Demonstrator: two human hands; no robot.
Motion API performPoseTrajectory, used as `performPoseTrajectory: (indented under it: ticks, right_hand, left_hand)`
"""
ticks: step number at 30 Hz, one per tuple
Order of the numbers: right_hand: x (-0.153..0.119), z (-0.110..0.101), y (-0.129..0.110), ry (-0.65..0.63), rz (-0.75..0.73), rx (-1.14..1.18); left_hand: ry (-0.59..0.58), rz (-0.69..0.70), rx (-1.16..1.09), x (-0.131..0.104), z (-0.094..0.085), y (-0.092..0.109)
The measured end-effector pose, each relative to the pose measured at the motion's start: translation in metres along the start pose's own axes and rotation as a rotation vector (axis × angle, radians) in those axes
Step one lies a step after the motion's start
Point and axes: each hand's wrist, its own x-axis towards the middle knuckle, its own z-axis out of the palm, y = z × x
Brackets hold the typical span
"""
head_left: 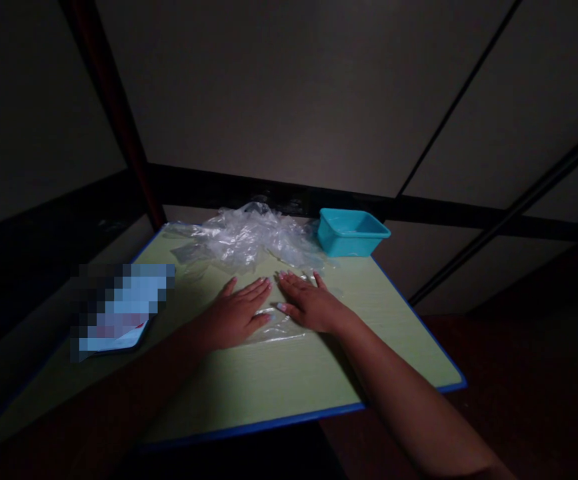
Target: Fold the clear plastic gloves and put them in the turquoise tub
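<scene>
My left hand [241,312] lies flat on a clear plastic bag [281,328], its fingers stretched out and the thumb apart. On the bag's other side my right hand [311,303] rests palm down, fingers spread, with nothing held. The fingertips of both hands almost meet over the thin sheet, whose middle is partly hidden under them. Just beyond the hands sits a crumpled heap of clear plastic bags [249,233].
A turquoise plastic basket [346,245] stands at the table's back right corner. The pale green table [269,393] has a blue edge. At the left lies a blurred-out, flat object [123,307], perhaps a screen. Walls rise behind the table.
</scene>
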Motion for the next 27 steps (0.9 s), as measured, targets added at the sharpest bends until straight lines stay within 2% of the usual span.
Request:
performPoseTrajectory:
  ticks: [4,8,12,15,21,27]
  right_hand:
    - [-0.002,-0.002,-0.004,-0.022,-0.008,0.000]
    - [-0.002,-0.003,-0.006,-0.043,-0.013,0.015]
    - [-0.002,-0.002,-0.006,-0.050,-0.012,0.020]
    - [0.000,-0.001,-0.005,-0.046,-0.012,0.017]
    - [0.005,0.002,0.001,0.030,0.049,0.005]
    - [0.002,0.000,0.001,0.025,0.011,0.020]
  left_hand:
    - [0.098,-0.007,0.029,-0.001,-0.002,-0.001]
    - [0.155,-0.067,0.038,-0.003,-0.012,-0.001]
    - [0.140,-0.053,0.036,-0.004,-0.016,-0.001]
    - [0.110,-0.031,0.029,-0.003,-0.011,-0.003]
    - [0.073,-0.087,0.055,0.000,-0.004,-0.008]
    - [0.106,-0.089,0.010,-0.001,-0.003,-0.010]
